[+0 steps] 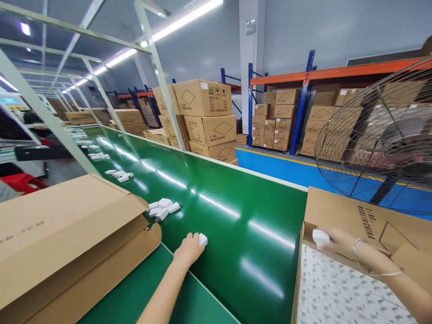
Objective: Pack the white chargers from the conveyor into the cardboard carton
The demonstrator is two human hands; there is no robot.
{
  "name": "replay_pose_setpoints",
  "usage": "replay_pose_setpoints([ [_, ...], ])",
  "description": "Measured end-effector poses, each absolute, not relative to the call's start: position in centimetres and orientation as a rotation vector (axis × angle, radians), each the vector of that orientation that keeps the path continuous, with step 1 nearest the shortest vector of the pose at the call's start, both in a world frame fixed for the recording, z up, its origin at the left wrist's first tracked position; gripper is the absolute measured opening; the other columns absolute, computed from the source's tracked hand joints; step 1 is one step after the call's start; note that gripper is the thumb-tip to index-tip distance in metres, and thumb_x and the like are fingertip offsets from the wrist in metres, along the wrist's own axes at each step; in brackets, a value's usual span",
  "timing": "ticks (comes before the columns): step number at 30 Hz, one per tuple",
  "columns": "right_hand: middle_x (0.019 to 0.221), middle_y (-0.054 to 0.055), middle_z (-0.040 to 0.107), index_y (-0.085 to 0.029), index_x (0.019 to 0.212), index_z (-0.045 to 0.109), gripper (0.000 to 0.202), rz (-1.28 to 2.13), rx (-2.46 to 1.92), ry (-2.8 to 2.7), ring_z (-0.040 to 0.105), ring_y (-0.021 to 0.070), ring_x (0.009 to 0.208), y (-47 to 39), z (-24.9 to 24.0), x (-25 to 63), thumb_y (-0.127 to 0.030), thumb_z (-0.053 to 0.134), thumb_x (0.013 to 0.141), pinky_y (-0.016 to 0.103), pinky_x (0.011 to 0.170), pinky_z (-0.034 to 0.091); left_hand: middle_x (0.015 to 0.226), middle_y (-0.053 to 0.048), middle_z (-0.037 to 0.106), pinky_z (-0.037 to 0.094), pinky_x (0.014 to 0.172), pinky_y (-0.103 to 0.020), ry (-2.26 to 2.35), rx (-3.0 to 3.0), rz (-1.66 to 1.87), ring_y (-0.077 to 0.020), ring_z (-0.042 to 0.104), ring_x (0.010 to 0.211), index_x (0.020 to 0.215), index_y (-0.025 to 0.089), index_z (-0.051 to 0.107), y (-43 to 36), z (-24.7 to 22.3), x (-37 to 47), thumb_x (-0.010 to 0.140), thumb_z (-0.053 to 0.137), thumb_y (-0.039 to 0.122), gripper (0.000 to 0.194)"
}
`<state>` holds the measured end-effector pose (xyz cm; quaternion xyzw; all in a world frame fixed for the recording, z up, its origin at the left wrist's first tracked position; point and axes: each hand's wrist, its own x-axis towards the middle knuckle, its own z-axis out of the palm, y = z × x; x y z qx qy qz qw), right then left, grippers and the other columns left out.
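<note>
My left hand (187, 250) is closed around a white plug-in charger (203, 240), held over the near side of the green conveyor belt (222, 198). On the right, my right hand (339, 240) grips another white charger (320, 238) above an open carton (303, 256). Inside that carton lies a white sheet (344, 288) with a repeated small grey pattern. A silver bangle circles my right wrist. Beyond my left hand, a small pile of white chargers (164, 208) rests on the belt, some with their metal prongs showing.
A flattish open cardboard box (67, 225) occupies the near left. More charger clusters (119, 174) lie farther up the belt. Stacked cartons (211, 130) stand behind the belt's far rail. A large caged fan (381, 135) rises at the right, before orange-and-blue racking (303, 90).
</note>
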<state>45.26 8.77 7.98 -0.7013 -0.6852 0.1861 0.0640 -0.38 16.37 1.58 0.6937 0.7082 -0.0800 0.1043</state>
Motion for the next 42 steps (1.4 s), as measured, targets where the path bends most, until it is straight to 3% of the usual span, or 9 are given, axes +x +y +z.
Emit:
replay_pose_setpoints([
  [4, 0.09, 0.009, 0.064, -0.02, 0.084, 0.062, 0.028, 0.63, -2.197, -2.08, 0.06, 0.0268, 0.086, 10.6, 5.6, 45.4, -0.025, 0.063, 0.056, 0.036, 0.077, 0.046, 0.11, -0.013, 0.053, 0.044, 0.077, -0.035, 2.063, 2.014, -0.212, -0.0275, 0.052, 0.103, 0.102, 0.013, 0.053, 17.0, 1.3, -0.1, 0.07, 0.059, 0.024, 0.035],
  [8, 0.079, 0.009, 0.064, -0.018, 0.085, 0.061, 0.043, 1.2, -1.993, -1.698, 0.06, 0.018, 0.064, 11.3, 4.4, 44.9, -0.057, 0.046, 0.077, 0.028, 0.06, 0.049, 0.105, -0.006, 0.059, 0.044, 0.078, -0.033, 1.984, 2.079, -0.105, -0.0231, 0.056, 0.1, 0.099, 0.02, 0.056, 15.8, 2.4, 1.8, 0.071, 0.054, 0.016, 0.028],
  [14, 0.082, 0.013, 0.065, -0.016, 0.083, 0.063, 0.06, 1.438, -1.903, -1.286, 0.062, 0.0202, 0.067, 11.0, 2.4, 44.5, -0.065, 0.028, 0.081, 0.029, 0.058, 0.05, 0.114, -0.003, 0.059, 0.037, 0.096, -0.027, 1.149, 1.994, 0.735, -0.0179, 0.051, 0.11, 0.101, 0.023, 0.06, 9.3, 5.9, 7.9, 0.063, 0.067, 0.015, 0.039],
  [20, 0.072, 0.014, 0.062, -0.017, 0.066, 0.06, 0.062, 0.924, -2.12, -1.618, 0.059, 0.0283, 0.072, 10.2, 3.4, 43.9, -0.064, 0.024, 0.081, 0.044, 0.074, 0.046, 0.128, -0.008, 0.048, 0.034, 0.1, -0.038, 0.869, 1.884, 0.911, -0.0245, 0.038, 0.122, 0.095, 0.023, 0.065, 4.6, 9.6, 11.2, 0.059, 0.073, 0.021, 0.037],
  [23, 0.093, 0.015, 0.06, -0.017, 0.082, 0.063, 0.055, 0.546, -1.906, -1.732, 0.052, 0.0326, 0.095, 8.6, 5.9, 41.3, -0.065, 0.036, 0.076, 0.049, 0.091, 0.035, 0.133, -0.009, 0.041, 0.03, 0.101, -0.045, 0.833, 1.872, 0.93, -0.0283, 0.032, 0.125, 0.094, 0.024, 0.066, 3.7, 10.1, 11.5, 0.056, 0.075, 0.023, 0.039],
  [31, 0.116, 0.011, 0.051, -0.021, 0.117, 0.051, 0.044, 2.163, -0.548, -0.973, 0.048, 0.0236, 0.106, -1.5, 10.4, 29.7, -0.045, 0.052, 0.08, 0.035, 0.084, 0.039, 0.135, -0.006, 0.039, 0.015, 0.107, -0.049, 0.655, 1.723, 0.99, -0.0308, 0.011, 0.134, 0.093, 0.028, 0.067, 1.5, 9.0, 13.4, 0.049, 0.08, 0.032, 0.046],
  [36, 0.103, 0.007, 0.053, -0.023, 0.11, 0.051, 0.039, 2.085, -0.564, -0.933, 0.051, 0.0193, 0.095, -2.3, 10.6, 30.0, -0.04, 0.061, 0.076, 0.027, 0.076, 0.04, 0.143, -0.007, 0.023, 0.021, 0.105, -0.048, 0.653, 1.556, 0.96, -0.0329, 0.012, 0.133, 0.107, 0.025, 0.061, 0.3, 8.0, 14.3, 0.046, 0.081, 0.035, 0.065],
  [39, 0.095, 0.005, 0.054, -0.024, 0.104, 0.051, 0.039, 1.777, -1.015, -1.159, 0.053, 0.0196, 0.085, -0.5, 10.1, 34.1, -0.048, 0.058, 0.074, 0.03, 0.074, 0.041, 0.146, -0.007, 0.012, 0.021, 0.106, -0.046, 0.676, 1.467, 0.835, -0.0294, 0.018, 0.132, 0.132, 0.029, 0.037, 0.1, 7.5, 13.4, 0.051, 0.08, 0.032, 0.092],
  [42, 0.095, 0.006, 0.054, -0.023, 0.091, 0.054, 0.043, 1.097, -1.627, -1.416, 0.054, 0.0211, 0.079, 2.4, 8.7, 40.6, -0.058, 0.058, 0.066, 0.03, 0.069, 0.043, 0.135, -0.011, 0.034, 0.028, 0.103, -0.041, 0.753, 1.331, 0.884, -0.0237, 0.037, 0.12, 0.134, 0.026, 0.032, 0.3, 6.5, 11.6, 0.063, 0.072, 0.036, 0.082],
])
